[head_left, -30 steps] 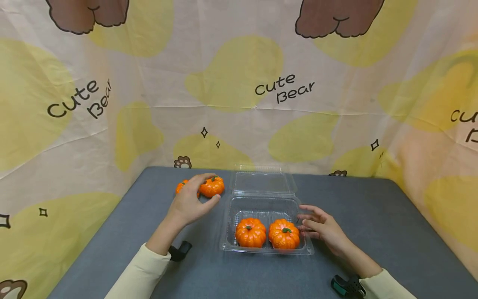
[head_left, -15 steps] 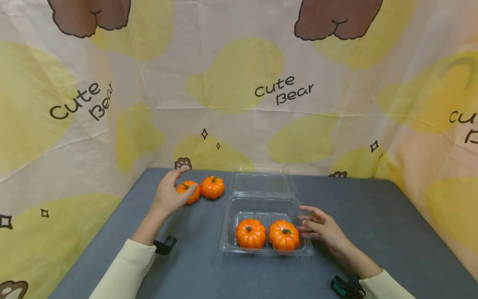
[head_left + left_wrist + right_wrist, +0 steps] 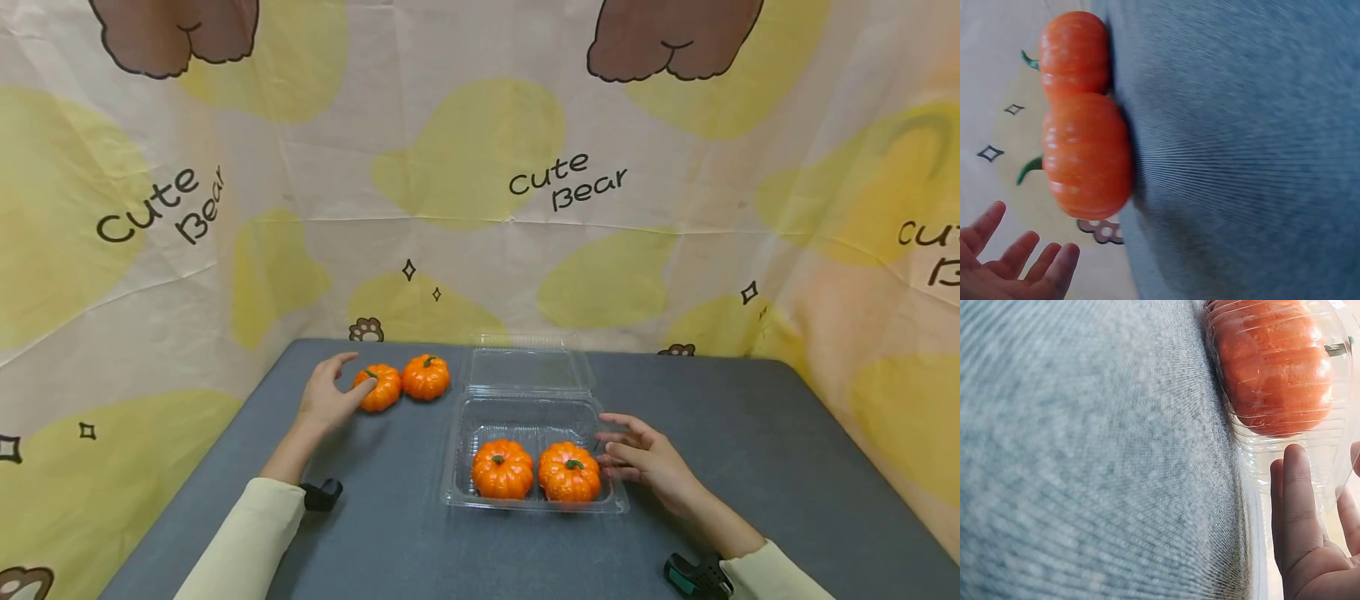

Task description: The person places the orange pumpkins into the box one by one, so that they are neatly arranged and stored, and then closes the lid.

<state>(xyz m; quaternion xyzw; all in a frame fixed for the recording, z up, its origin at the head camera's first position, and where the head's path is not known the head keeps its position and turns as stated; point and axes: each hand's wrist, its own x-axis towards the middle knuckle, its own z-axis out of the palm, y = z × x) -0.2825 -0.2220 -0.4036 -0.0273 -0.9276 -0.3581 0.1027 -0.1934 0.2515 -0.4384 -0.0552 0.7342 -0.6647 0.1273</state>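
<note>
My left hand (image 3: 327, 400) hovers at the left of a small orange pumpkin (image 3: 381, 388), fingers spread. In the left wrist view a gap lies between the fingers (image 3: 1063, 265) and that pumpkin (image 3: 1088, 159). A second loose pumpkin (image 3: 426, 377) sits against its right side. On the table's middle stands a clear plastic clamshell box (image 3: 459, 450), lid raised back. Inside its front half are two more pumpkins, one left (image 3: 502, 469) and one right (image 3: 569, 472). My right hand (image 3: 656, 462) is at the box's right wall with extended fingers; whether they touch it I cannot tell.
The box's clear lid (image 3: 530, 368) lies back toward the far edge of the grey table (image 3: 390, 542). A patterned cloth (image 3: 465, 150) hangs behind and along the sides. Each wrist wears a dark strap, such as the left one (image 3: 322, 496).
My left hand has moved left, away from the right loose pumpkin, to the outer side of the left one. Both loose pumpkins now show more fully. The right hand has stayed put.
</note>
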